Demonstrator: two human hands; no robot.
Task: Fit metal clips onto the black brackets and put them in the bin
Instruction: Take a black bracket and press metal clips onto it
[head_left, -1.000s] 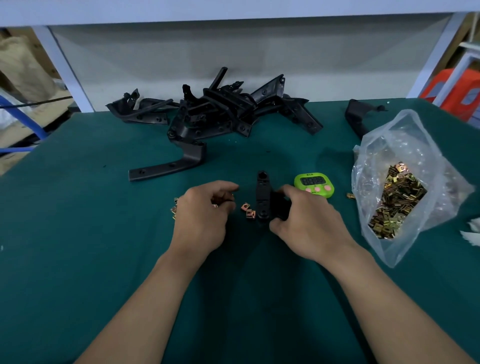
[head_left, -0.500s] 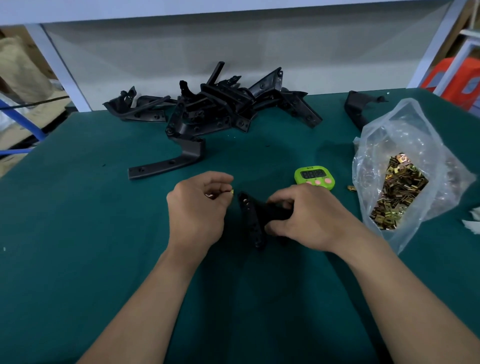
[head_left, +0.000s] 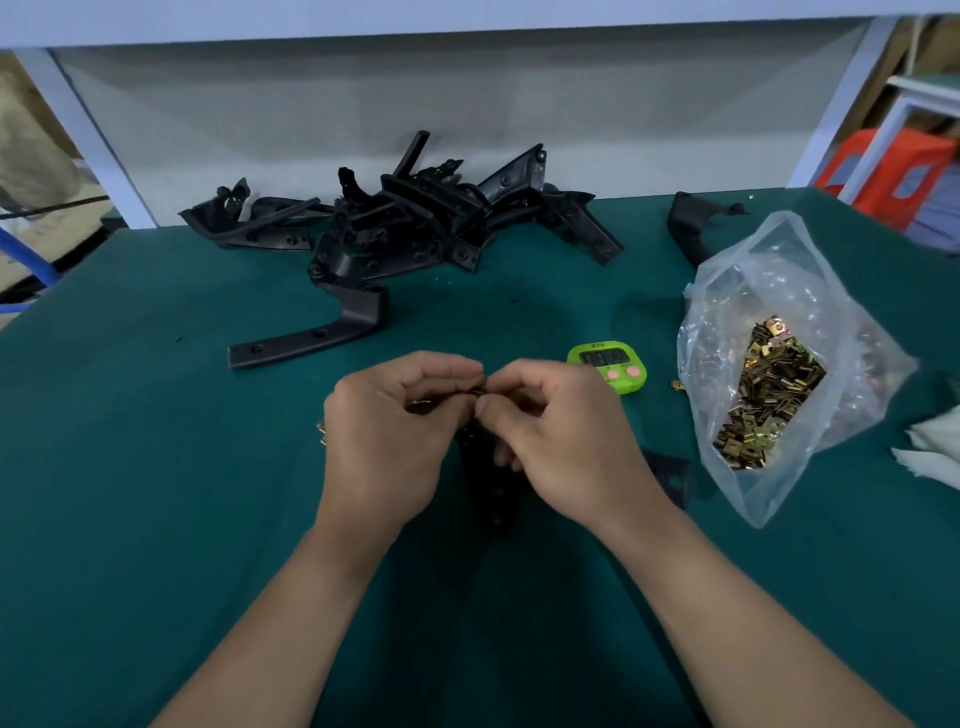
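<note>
My right hand (head_left: 561, 441) grips a black bracket (head_left: 491, 486) just above the green table; most of the bracket is hidden under both hands, and one end sticks out by my right wrist. My left hand (head_left: 389, 436) pinches a small metal clip (head_left: 418, 404) against the bracket's upper end, fingertips of both hands meeting there. A few loose clips (head_left: 322, 434) peek out left of my left hand. A clear plastic bag (head_left: 779, 291) full of brass-coloured clips lies at the right. A heap of black brackets (head_left: 415, 228) lies at the back. No bin is in view.
A green digital timer (head_left: 608, 364) sits just beyond my right hand. One long L-shaped bracket (head_left: 322, 332) lies apart in front of the heap. Another black bracket (head_left: 691, 228) lies behind the bag. White paper (head_left: 930, 457) is at the right edge.
My right hand lifted and turned the bracket from flat on the table toward me. My left hand picked a clip from the table and brought it to the bracket's end.
</note>
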